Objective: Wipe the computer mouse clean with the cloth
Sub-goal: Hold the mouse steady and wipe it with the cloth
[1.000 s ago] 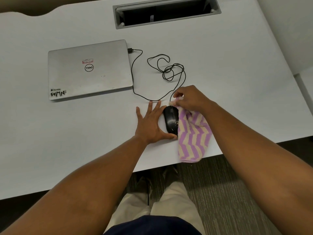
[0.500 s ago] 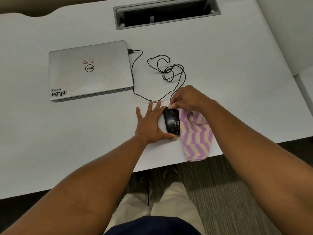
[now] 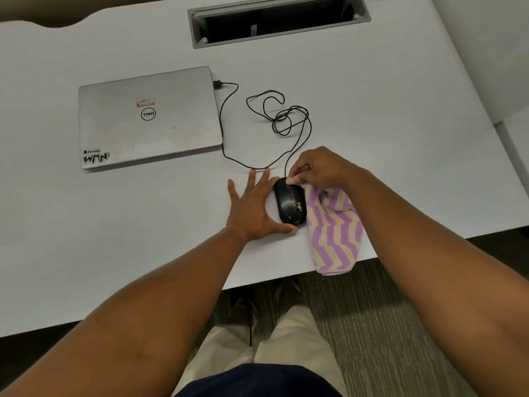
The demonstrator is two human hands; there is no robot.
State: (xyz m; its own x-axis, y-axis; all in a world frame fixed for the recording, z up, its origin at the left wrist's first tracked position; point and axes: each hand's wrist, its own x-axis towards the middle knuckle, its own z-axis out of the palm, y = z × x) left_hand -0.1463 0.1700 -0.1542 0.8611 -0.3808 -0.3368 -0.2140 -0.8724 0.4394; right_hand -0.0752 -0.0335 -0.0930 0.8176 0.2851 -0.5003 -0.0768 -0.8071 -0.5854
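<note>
Black wired mouse (image 3: 289, 202), glossy, oval, lying flat on the white desk (image 3: 372, 110) near its front edge. Pale flecks and smears of dirt scattered over the rear right part of the shell; front half looks cleaner. Thin seam visible down the middle of the top.

Left hand (image 3: 253, 206) flat on the desk just left of the mouse, fingers straight and spread, thumb stretched along the mouse's rear edge and touching it, bracing it.

Right hand (image 3: 320, 169) at the mouse's front right corner, fingers curled, pinching a bunched end of the cloth (image 3: 333, 230) against the mouse's front end. Cloth striped in lilac and cream zigzags, trailing from the hand along the right side of the mouse, its far end hanging over the desk edge.

Black cable (image 3: 274, 116) running from the mouse's front, looping loosely on the desk, ending in a plug at the right side of a closed silver laptop (image 3: 148, 117) with stickers on the lid. Further back, a rectangular grey cable opening (image 3: 279, 20) set in the desk. Below the desk edge, light trousers and grey carpet.
</note>
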